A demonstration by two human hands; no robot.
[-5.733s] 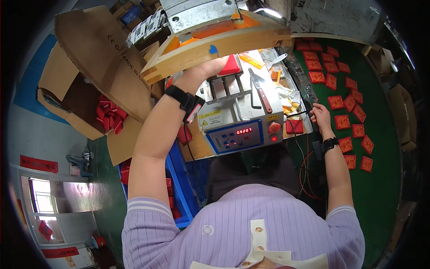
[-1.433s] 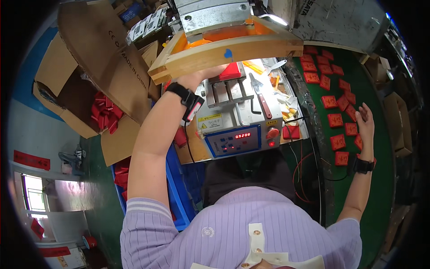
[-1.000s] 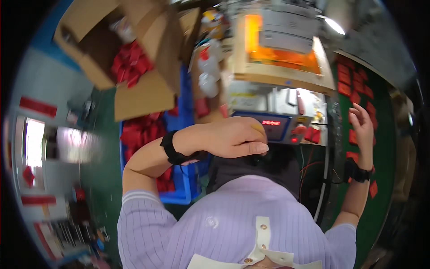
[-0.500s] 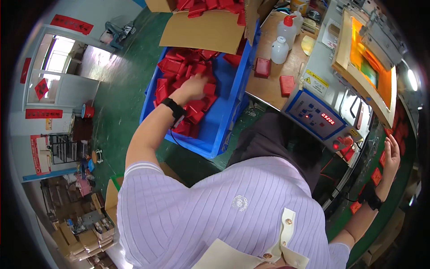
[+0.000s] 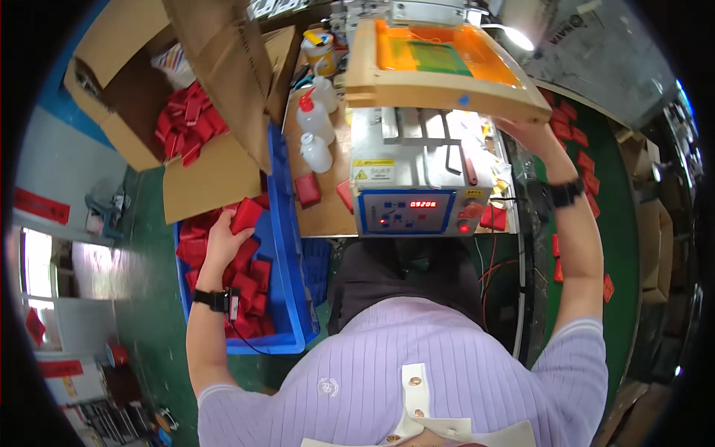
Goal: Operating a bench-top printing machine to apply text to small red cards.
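My left hand (image 5: 226, 242) is closed on a red plastic box (image 5: 247, 214) above a heap of similar red boxes (image 5: 249, 294) in a blue crate (image 5: 292, 298). My right hand (image 5: 532, 140) reaches up to the right end of a screen-printing machine (image 5: 417, 164), just below the corner of its wooden screen frame (image 5: 447, 97). The frame and glare hide its fingertips, so I cannot make out what they hold. Orange film and a green patch (image 5: 432, 58) fill the raised screen.
A cardboard carton (image 5: 123, 112) with more red boxes stands behind the crate. White squeeze bottles (image 5: 316, 153) and a red box (image 5: 306, 191) sit on the wooden table left of the machine. Several red pieces lie along a green surface (image 5: 585, 257) at the right. A lamp (image 5: 518, 37) shines above.
The view has swung to the right. My left hand has come up from the heap with a red box. My right hand has moved from the green surface to beneath the screen frame.
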